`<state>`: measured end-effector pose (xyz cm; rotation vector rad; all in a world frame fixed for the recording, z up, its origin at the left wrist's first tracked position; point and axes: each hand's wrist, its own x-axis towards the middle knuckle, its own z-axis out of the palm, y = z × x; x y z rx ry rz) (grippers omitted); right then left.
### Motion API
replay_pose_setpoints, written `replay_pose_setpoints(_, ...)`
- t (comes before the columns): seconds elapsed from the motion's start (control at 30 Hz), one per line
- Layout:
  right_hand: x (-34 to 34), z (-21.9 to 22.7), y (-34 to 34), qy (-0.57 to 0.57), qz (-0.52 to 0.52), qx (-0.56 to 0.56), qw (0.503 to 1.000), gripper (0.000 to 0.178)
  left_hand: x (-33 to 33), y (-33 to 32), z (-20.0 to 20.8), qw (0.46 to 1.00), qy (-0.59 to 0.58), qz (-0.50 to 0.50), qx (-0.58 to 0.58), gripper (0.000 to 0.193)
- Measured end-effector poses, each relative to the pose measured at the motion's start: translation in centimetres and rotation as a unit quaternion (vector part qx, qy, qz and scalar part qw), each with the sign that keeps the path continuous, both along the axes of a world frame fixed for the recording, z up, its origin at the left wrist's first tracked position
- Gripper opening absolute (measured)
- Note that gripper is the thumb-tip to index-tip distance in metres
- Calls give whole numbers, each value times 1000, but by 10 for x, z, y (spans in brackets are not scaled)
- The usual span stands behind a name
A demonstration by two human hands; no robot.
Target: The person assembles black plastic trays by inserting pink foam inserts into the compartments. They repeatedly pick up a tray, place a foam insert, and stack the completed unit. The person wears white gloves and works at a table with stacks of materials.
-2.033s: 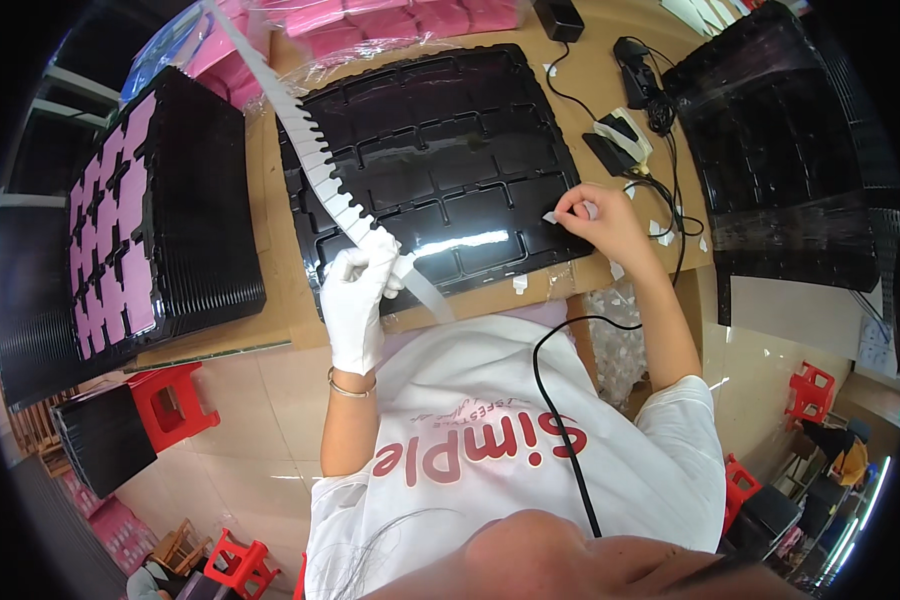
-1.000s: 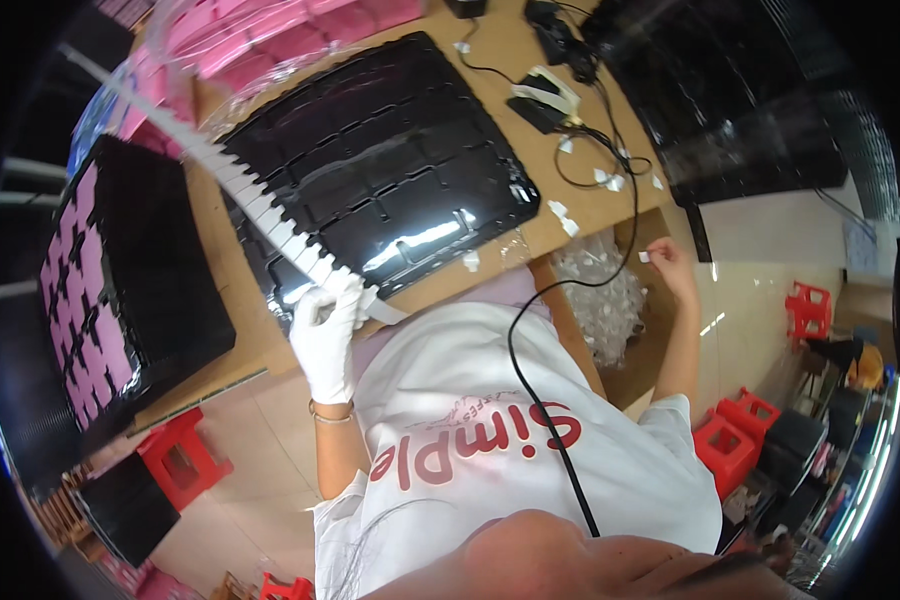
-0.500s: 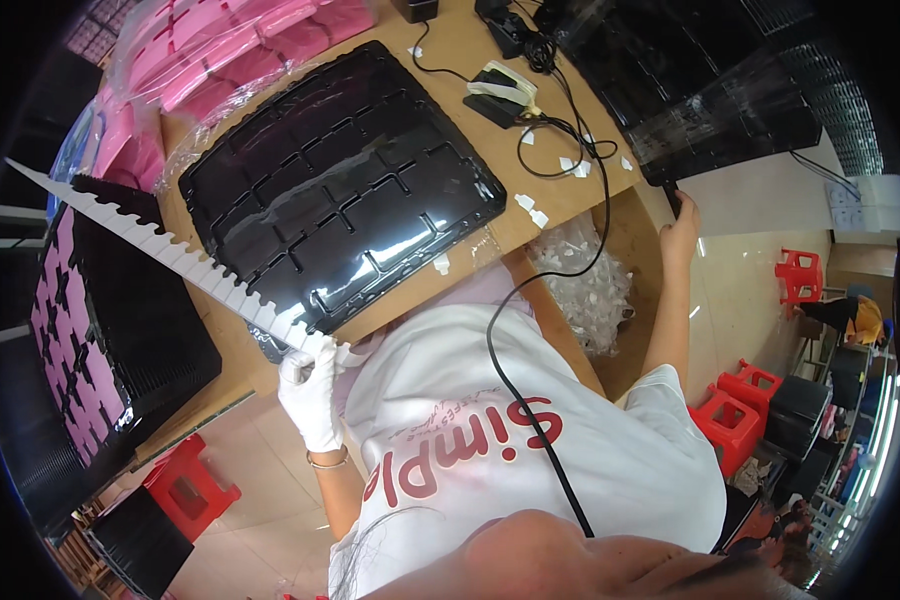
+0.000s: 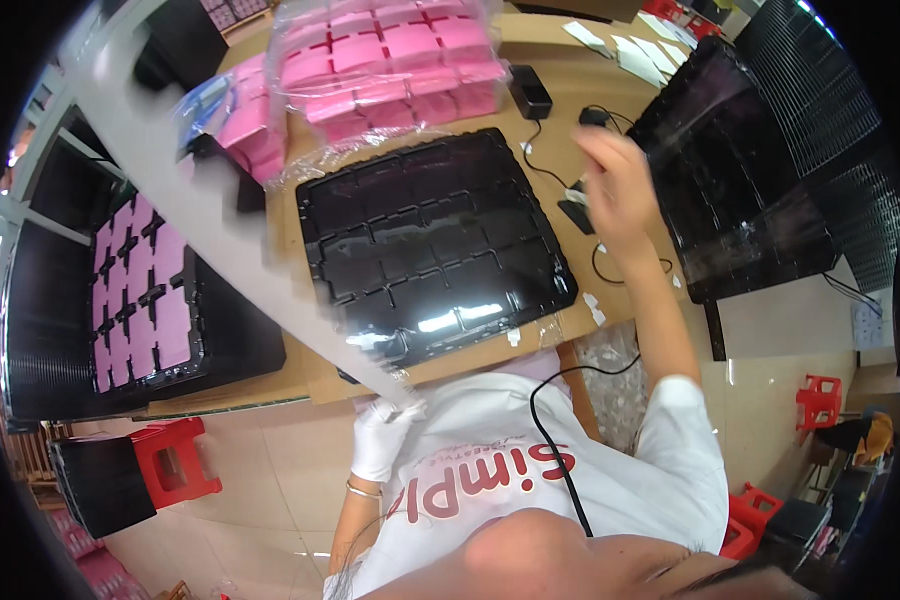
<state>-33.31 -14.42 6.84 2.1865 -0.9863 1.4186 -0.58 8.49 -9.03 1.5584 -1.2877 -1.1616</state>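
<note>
Your left hand (image 4: 385,435), in a white glove (image 4: 376,462), has its grip curled tight around the lower end of a long, pale, tooth-edged strip (image 4: 215,230), which slants up and left past the corner of a glossy black moulded tray (image 4: 435,235) on the brown tabletop (image 4: 570,85). Your bare right hand (image 4: 622,190) is blurred, right of a boxy black adapter (image 4: 531,92); whether its grip holds anything, I cannot tell

A bangle (image 4: 363,489), white glove (image 4: 376,447) and red-lettered white shirt (image 4: 635,465) are worn.
</note>
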Motion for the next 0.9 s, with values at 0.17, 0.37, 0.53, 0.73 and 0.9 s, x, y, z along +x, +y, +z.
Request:
replay_pose_setpoints(0.17,66,19,-210,-5,92,50,995,21,12,-2,-20,993,28,-63,92,12)
replay_pose_setpoints(0.37,99,14,-286,269,100,273,918,23,19,-4,-7,996,-12,-48,73,12)
replay_pose_setpoints(0.53,90,13,-288,244,86,291,921,20,25,-9,-10,988,-60,-116,79,9)
replay_pose_setpoints(0.73,97,15,-284,287,62,247,923,21,19,-31,41,946,-181,-233,134,9)
replay_pose_setpoints(0.9,89,22,-302,246,85,342,903,20,35,-28,32,974,123,-161,101,16)
